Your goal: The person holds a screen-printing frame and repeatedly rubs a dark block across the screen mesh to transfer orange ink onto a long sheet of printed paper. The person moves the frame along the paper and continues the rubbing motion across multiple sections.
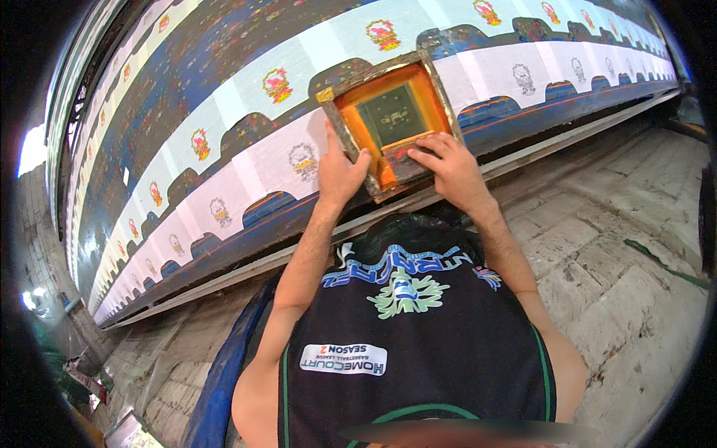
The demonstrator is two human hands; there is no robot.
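Observation:
A wooden-framed printing screen lies tilted over the near row of pale cloth pieces. Its mesh is stained orange around a dark rectangle that bears a small pale design. My left hand grips the screen's left bar, thumb on the inner side. Inside the near end of the frame, my right hand has its fingers closed over what looks like a squeegee, with reddish ink beside it. Grey outlined figures with a little yellow mark the near cloth, to the left and right of the screen. Whatever lies directly beneath the screen is hidden.
The long, ink-spattered table curves across the view. A farther row of cloth pieces carries red and yellow prints. Along the table's near side runs a pale rail. Worn paving shows at right, and blue material hangs beside me.

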